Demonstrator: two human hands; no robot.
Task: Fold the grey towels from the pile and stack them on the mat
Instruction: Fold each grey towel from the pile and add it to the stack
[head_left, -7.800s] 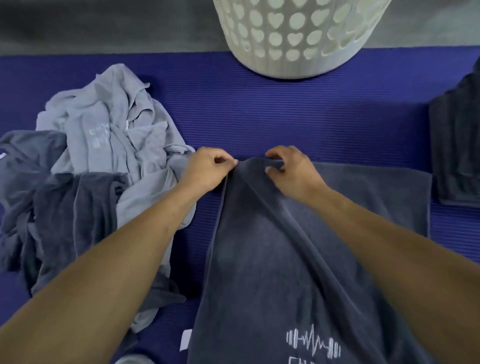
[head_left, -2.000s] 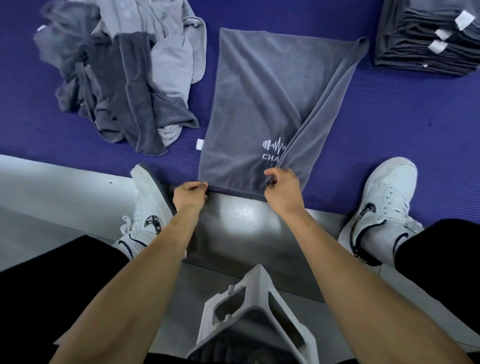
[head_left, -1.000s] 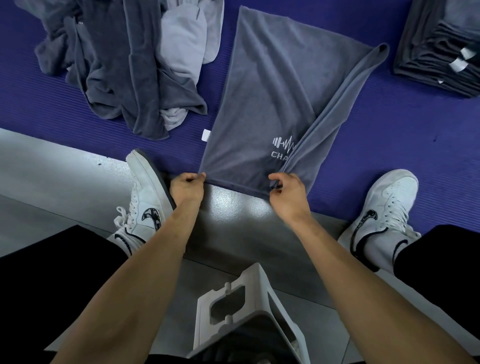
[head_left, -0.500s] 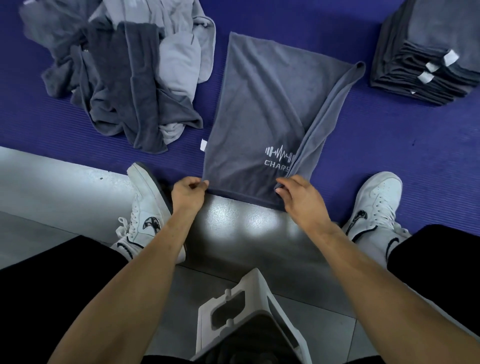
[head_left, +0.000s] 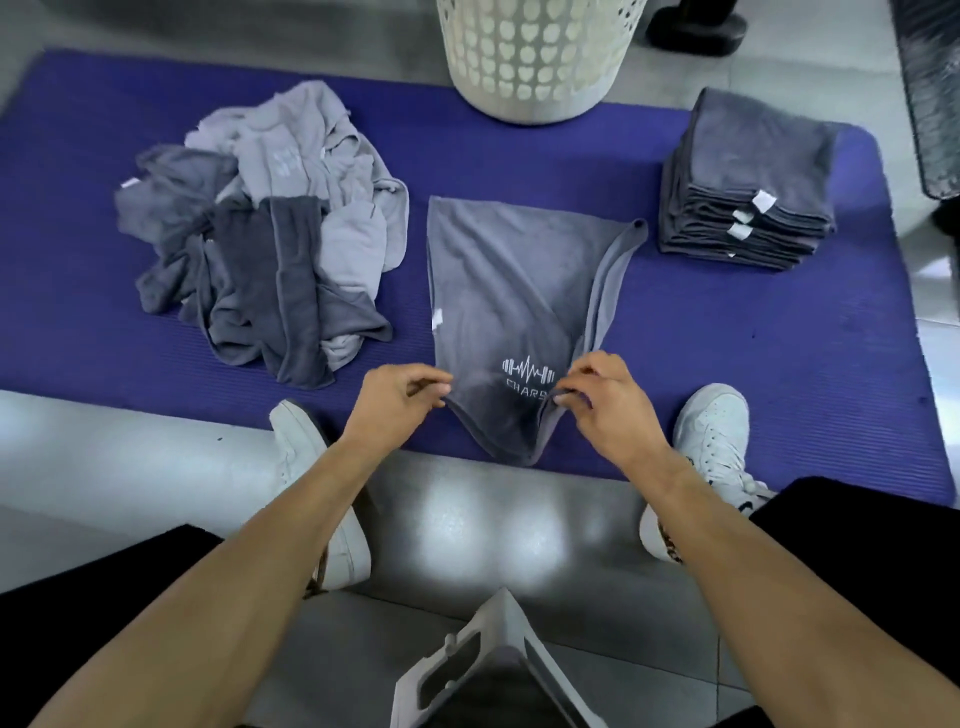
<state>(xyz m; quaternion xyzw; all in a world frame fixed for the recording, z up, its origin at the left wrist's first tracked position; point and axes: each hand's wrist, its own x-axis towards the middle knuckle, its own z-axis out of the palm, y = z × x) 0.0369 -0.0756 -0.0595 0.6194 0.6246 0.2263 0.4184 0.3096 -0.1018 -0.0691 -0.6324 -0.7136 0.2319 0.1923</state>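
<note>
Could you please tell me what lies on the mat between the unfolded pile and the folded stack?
In the head view, the grey towel pinched by both hands lies between the pile and stack, with bare mat either side.

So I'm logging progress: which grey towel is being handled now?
The flat towel with the white logo, pinched by left hand and right hand; others lie heaped or stacked.

Half-folded grey towel (logo up) on mat

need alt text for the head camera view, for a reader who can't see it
Two bare hands, left hand and right hand, pinch the near edge of a grey towel spread on a blue mat. A rumpled towel pile lies left, a folded stack right, a white basket behind.
</note>
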